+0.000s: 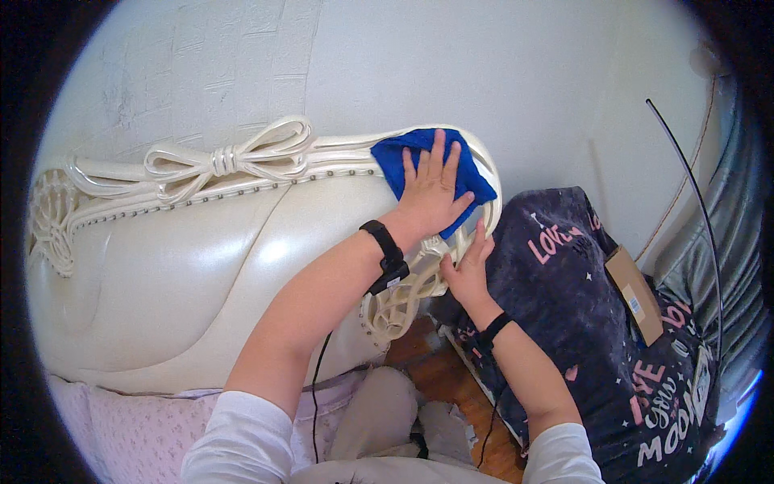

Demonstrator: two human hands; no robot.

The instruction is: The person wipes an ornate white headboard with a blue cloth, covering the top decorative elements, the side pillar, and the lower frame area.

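Observation:
My left hand [429,187] lies flat with spread fingers on a blue cloth [387,158], pressing it against the rounded upper corner of a cream padded headboard [181,272]. Just below and to the right, my right hand [471,272] grips the curved outer edge of the carved headboard frame [493,212], its thumb on the inner side. A carved bow [224,162] decorates the top rail to the left, above a row of metal studs. Openwork carving [396,308] runs down the headboard's side under my hands.
A dark fleece blanket [562,339] with printed lettering covers something at the right, and a small cardboard box [635,296] rests on it. A thin black rod [689,163] rises beside a grey curtain [701,242]. Pink floral bedding [139,429] lies below the headboard. Thin cables hang near both arms.

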